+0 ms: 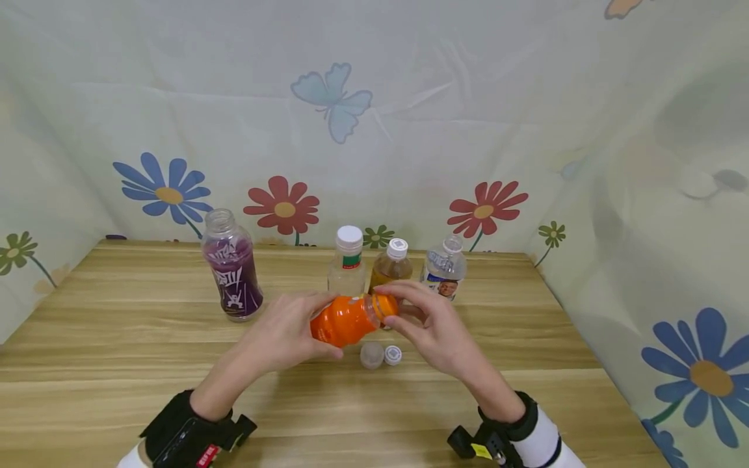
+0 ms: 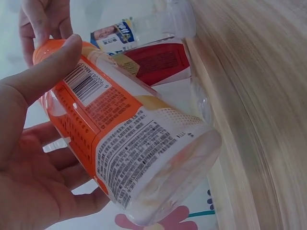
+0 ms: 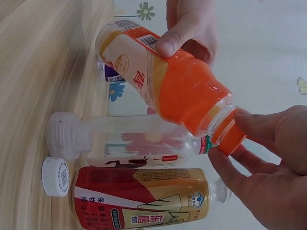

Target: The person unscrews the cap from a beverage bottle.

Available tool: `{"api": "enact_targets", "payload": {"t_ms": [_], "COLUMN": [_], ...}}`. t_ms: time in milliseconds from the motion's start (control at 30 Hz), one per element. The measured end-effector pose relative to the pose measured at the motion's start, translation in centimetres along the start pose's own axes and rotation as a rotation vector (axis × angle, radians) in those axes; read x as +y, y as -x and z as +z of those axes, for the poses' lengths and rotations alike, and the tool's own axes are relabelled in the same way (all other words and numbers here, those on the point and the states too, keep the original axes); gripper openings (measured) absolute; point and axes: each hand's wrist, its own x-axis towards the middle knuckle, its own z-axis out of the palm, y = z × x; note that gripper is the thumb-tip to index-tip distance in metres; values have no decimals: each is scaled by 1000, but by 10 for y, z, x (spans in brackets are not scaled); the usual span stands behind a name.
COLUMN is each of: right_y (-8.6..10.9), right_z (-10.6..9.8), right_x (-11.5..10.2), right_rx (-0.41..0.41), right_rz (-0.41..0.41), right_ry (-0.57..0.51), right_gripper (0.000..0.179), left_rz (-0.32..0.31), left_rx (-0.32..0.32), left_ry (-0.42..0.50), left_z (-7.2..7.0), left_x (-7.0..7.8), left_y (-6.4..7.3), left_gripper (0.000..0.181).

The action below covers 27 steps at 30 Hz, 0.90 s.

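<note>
An orange-labelled drink bottle (image 1: 345,321) is held tilted above the table, its neck pointing right in the head view. My left hand (image 1: 287,330) grips its body, with the thumb along the label in the left wrist view. The fingers and thumb of my right hand (image 1: 435,325) pinch its orange cap (image 3: 230,136) at the neck. Whether the cap's thread is engaged I cannot tell. On the table just below lie a translucent cap (image 1: 372,355) and a white cap (image 1: 393,355), side by side.
A capless purple-labelled bottle (image 1: 234,273) stands at the left. Behind my hands are a white-capped clear bottle (image 1: 346,266), a white-capped amber bottle (image 1: 391,268) and a capless clear bottle (image 1: 446,263). A flowered cloth (image 1: 409,130) hangs behind the wooden table (image 1: 117,364).
</note>
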Motion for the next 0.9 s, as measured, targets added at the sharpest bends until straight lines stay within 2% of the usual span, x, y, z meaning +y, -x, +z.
{"api": "enact_targets", "payload": {"t_ms": [233, 400, 700, 800, 900], "right_y": [1, 2, 1, 1, 1], "right_z": [-1, 2, 5, 6, 6], "right_x": [-1, 0, 0, 0, 0], "right_rx": [12, 42, 112, 122, 125], "right_rz": [-51, -37, 15, 31, 43], "right_ry": [38, 46, 19, -3, 24], "right_gripper": [45, 52, 29, 28, 31], "left_rz": [-14, -44, -59, -50, -43], "left_rx": [-21, -33, -42, -40, -36], "left_ry": [55, 73, 82, 78, 67], "left_z": [0, 1, 1, 1, 0], "left_x": [-1, 0, 0, 0, 0], "left_y": [0, 0, -1, 0, 1], "left_gripper": [76, 76, 76, 75, 75]}}
